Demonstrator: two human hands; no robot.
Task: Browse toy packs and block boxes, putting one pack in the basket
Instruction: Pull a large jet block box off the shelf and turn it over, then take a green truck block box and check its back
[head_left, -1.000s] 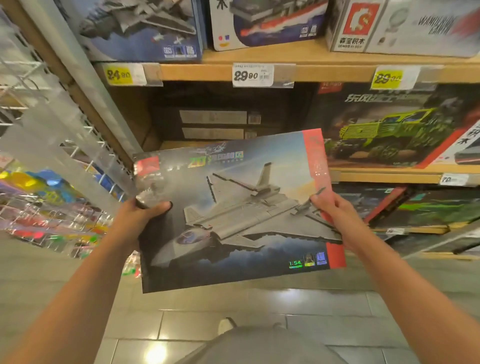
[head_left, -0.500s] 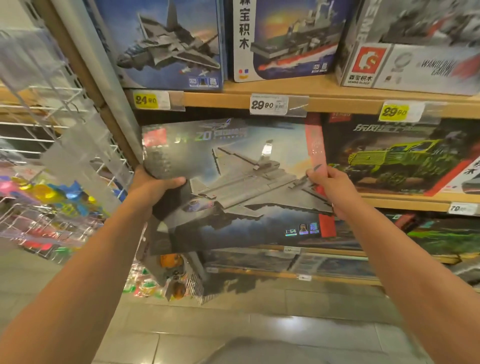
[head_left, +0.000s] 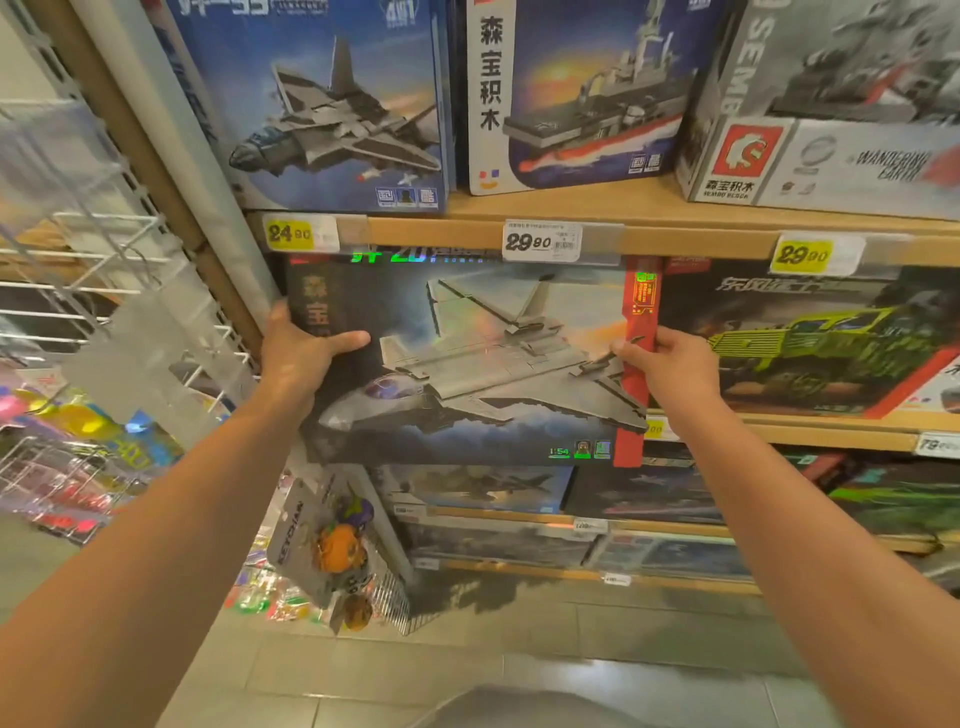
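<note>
A dark block box printed with a grey jet fighter (head_left: 483, 358) stands upright in the second shelf's opening, its top edge just under the wooden shelf board (head_left: 441, 234). My left hand (head_left: 301, 353) grips its left edge, thumb lying across the front. My right hand (head_left: 670, 364) grips its right edge at the red stripe. No basket is in view.
More block boxes fill the shelves: a blue jet box (head_left: 332, 104) and a warship box (head_left: 576, 93) above, a green truck box (head_left: 810, 338) to the right. A white wire rack (head_left: 104, 291) with hanging toy packs (head_left: 332, 551) stands at the left. Tiled floor lies below.
Both hands have lifted the jet box from waist height up and forward into the second shelf's opening, turning it upright. My view has risen with it.
</note>
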